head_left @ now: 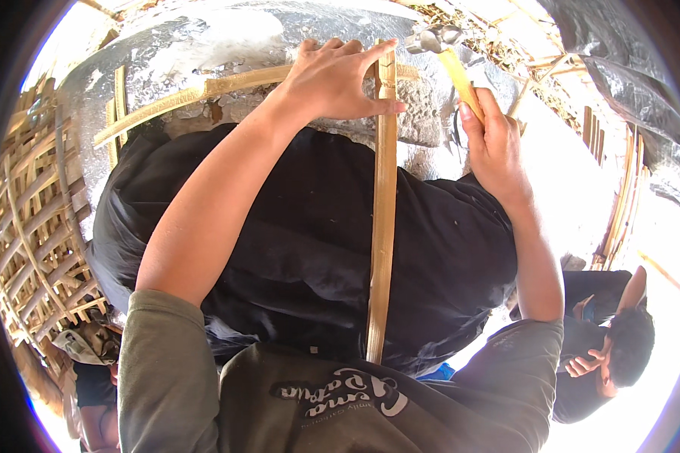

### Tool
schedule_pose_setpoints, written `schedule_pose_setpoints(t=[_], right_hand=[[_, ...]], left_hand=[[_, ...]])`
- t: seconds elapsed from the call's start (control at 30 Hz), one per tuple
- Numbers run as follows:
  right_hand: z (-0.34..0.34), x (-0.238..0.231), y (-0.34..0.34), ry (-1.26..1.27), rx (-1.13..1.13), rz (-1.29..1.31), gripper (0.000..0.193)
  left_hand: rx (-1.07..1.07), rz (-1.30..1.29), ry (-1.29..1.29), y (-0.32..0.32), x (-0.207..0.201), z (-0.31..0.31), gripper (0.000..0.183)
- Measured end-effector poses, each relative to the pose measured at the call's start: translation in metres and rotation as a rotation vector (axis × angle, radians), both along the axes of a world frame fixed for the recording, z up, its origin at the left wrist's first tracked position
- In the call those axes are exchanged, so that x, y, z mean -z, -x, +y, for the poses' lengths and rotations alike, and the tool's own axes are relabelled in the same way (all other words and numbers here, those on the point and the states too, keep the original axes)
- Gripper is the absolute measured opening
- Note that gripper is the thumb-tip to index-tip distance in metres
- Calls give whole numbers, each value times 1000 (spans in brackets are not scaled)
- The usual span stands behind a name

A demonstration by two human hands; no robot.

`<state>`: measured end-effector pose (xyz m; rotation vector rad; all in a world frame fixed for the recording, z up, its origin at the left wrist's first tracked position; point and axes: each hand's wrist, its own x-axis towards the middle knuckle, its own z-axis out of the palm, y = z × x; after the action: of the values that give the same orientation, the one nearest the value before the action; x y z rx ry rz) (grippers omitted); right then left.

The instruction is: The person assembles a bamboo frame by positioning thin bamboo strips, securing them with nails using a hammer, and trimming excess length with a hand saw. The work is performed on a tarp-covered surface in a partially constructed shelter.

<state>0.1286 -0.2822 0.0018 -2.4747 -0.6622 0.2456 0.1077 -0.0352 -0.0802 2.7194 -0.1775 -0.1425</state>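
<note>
My left hand [332, 79] reaches over a long bamboo strip [384, 219], its thumb and index finger laid across the top end. The strip points back toward my chest and crosses a second bamboo strip [242, 81], which runs sideways to the left. In my right hand [499, 147] is a hammer [458, 75], gripped by its yellow handle. Its metal head is raised just right of the strip's end. Beneath the crossing lies a rough grey block [419, 121]. Whether a nail is there, I cannot tell.
Short bamboo pieces [116, 113] cross the sideways strip's left end. Black cloth [302, 204] covers my lap. A woven bamboo panel [41, 219] stands at the left. Another person [601, 340] sits at the lower right, near dark plastic sheeting [635, 75] and upright bamboo slats [623, 196].
</note>
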Motion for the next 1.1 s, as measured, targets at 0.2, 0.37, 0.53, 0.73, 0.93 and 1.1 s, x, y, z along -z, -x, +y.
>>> schedule_pose_setpoints(t=[0.2, 0.37, 0.53, 0.73, 0.93, 1.1], right_hand=[[0, 3, 8, 5, -23, 20, 15], [1, 3, 10, 16, -40, 36, 15], [3, 1, 7, 19, -32, 11, 15], [4, -5, -2, -2, -18, -30, 15], [5, -9, 0, 34, -28, 26, 17], [6, -11, 3, 42, -46, -7, 17]], left_hand=[[-25, -2, -16, 0, 2, -2, 111], [-33, -17, -11, 1, 2, -1, 116], [-20, -10, -17, -1, 1, -2, 116], [-26, -62, -10, 2, 5, -3, 112], [-23, -67, 2, 1, 5, -3, 112], [-25, -90, 5, 1, 6, -2, 111]])
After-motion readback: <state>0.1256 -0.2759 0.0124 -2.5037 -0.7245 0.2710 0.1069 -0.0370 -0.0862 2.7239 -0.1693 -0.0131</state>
